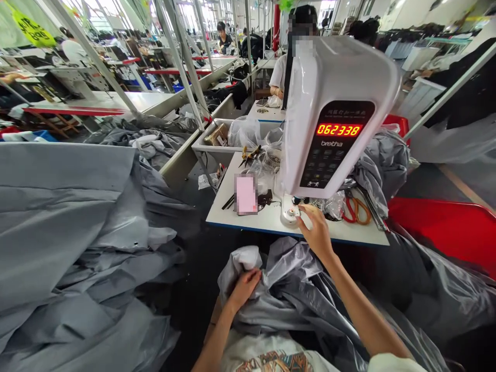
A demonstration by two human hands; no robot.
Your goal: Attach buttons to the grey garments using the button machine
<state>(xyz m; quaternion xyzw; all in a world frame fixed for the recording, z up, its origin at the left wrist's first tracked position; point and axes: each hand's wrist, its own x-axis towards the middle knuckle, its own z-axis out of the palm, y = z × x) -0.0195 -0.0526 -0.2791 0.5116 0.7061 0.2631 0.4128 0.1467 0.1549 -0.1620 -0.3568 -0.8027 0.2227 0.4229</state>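
Note:
My left hand (248, 284) is closed on a bunched edge of grey fabric (279, 305) that lies across my lap. My right hand (315, 227) reaches up to the white snap-fastening machine (344, 67), its thumb and forefinger curled close together beside the round lower die (291, 213). Anything between those fingertips is too small to make out. Above the die sits the dark upper punch (296, 200). The machine's panel (337, 144) shows red digits, 062338.
On the white worktable (263, 221) lie a pink card (246, 194), pliers (251, 155), red- and orange-handled scissors (356, 209) and plastic bags. Grey fabric (58, 217) is heaped at left. A red chair or bin (445, 227) stands right. Other people work behind.

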